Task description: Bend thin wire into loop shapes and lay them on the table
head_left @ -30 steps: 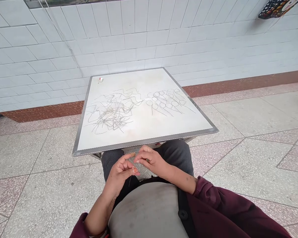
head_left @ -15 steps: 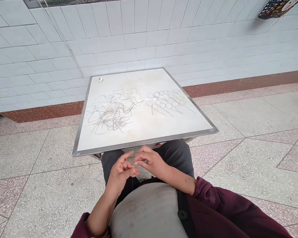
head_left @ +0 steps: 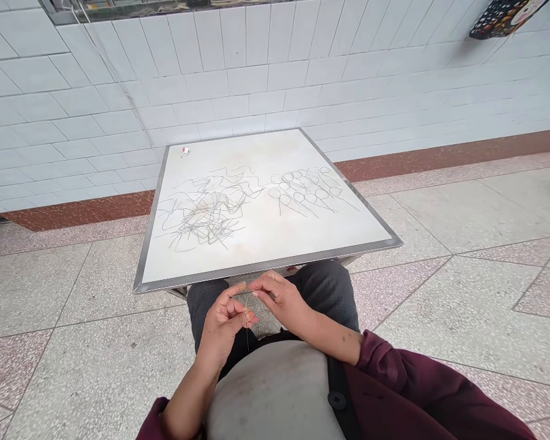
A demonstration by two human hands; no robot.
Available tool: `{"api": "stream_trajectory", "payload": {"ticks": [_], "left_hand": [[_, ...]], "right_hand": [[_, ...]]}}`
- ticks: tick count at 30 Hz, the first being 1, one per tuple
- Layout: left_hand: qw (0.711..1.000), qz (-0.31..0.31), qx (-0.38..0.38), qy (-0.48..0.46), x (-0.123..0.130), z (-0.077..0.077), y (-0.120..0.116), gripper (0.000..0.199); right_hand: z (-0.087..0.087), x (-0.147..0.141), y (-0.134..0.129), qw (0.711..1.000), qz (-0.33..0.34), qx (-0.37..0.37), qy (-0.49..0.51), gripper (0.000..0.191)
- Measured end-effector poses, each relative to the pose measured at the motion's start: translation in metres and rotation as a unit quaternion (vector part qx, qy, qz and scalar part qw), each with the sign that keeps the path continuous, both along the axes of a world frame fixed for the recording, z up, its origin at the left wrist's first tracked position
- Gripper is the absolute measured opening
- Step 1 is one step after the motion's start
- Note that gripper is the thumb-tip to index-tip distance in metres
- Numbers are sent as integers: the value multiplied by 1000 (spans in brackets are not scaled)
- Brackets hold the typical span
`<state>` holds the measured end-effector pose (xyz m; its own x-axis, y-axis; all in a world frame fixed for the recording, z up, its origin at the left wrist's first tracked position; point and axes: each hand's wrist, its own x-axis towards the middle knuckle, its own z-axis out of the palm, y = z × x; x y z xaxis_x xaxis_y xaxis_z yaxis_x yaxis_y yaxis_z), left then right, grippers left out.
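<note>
Over my lap, just below the table's front edge, both hands work on one thin wire [head_left: 247,335]. My left hand [head_left: 224,316] pinches it between thumb and fingers, its index finger stretched upward; an end of the wire hangs below the pinch. Thumb and fingertips of my right hand [head_left: 282,299] are closed on the wire near the left index fingertip, where it bends across. On the table, a tangled heap of thin bent wires [head_left: 211,214] lies at the left. Wires with a round loop at one end [head_left: 297,195] are laid out at the right.
The white square table [head_left: 266,244] has a grey metal rim and stands against a white tiled wall [head_left: 247,79]. A small red and white object [head_left: 186,151] lies in its far left corner. A patterned bag [head_left: 508,17] hangs on the wall at upper right.
My right hand's fingertips have moved up and slightly left, to the left index fingertip. The wire now shows bent between the hands. The left hand has barely moved.
</note>
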<state>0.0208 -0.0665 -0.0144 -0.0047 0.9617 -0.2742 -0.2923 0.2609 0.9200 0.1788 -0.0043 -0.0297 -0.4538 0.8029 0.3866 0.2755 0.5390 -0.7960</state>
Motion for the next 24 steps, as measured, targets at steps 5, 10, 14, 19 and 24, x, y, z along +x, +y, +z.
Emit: {"api": "stream_trajectory", "payload": {"ticks": [5,10,14,19,24], "left_hand": [[1000,20,14,-11,4,1,-1,47],[999,27,18,-23,5,-1,-2,47],[999,30,22,-21,6,-2,-3,46],[999,32,21,-23,6,-2,-3,47],[999,33,25,-14,5,-1,-4,45]], "right_hand": [[-2,-1,-3,1000,-27,13,-3,21],[-5,-2,-4,999,-35,29,3,23],[-6,-2,-3,998,-39,39,4,22],[-5,-3,-1,998,-46,36,-6,11],[-3,-4,-1,997,-50,48,-19,10]]}}
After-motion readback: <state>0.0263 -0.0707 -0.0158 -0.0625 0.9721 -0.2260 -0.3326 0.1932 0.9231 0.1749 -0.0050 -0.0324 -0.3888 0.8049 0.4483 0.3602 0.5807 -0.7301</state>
